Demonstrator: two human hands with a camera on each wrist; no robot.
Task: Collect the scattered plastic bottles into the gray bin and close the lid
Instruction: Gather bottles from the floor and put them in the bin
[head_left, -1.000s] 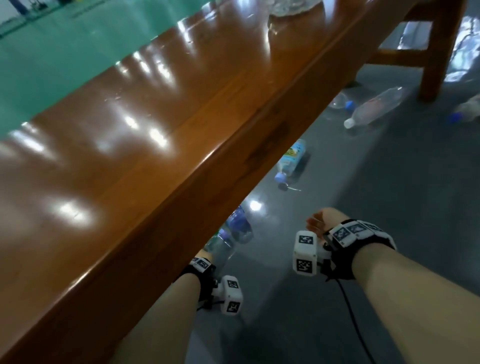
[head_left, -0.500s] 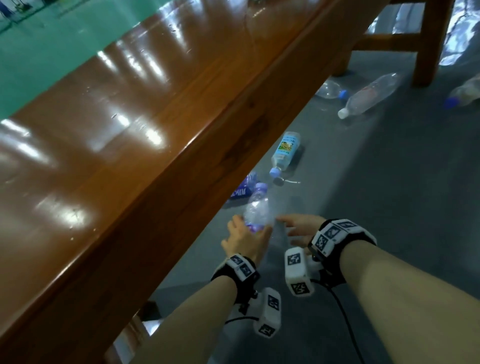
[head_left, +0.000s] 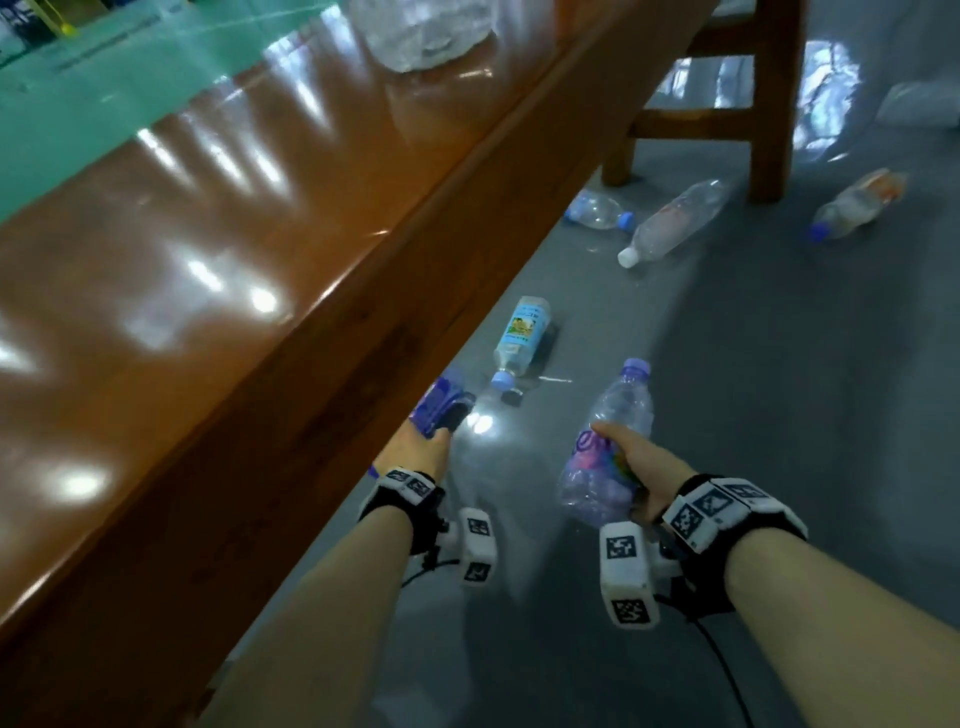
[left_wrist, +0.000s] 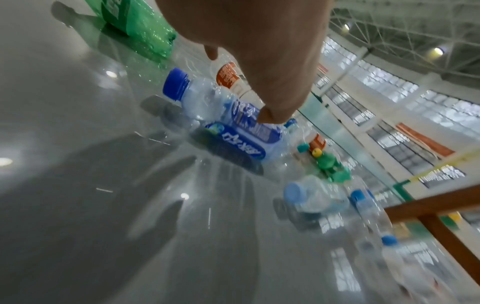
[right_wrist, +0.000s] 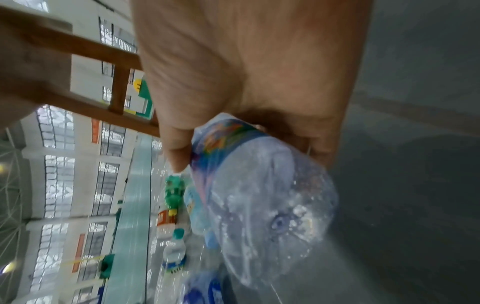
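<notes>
The wooden table is hiding from the head view what the left wrist view shows, the left hand fingers closing on a blue-labelled bottle at the floor, while the right hand is gripping a purple-capped bottle in the air.

Glossy varnished wood table, clear crinkled plastic bottles, smooth shiny grey floor

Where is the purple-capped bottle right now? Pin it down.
In the head view, the purple-capped bottle is off the floor, gripped by the right hand, right of the wooden table.
</notes>
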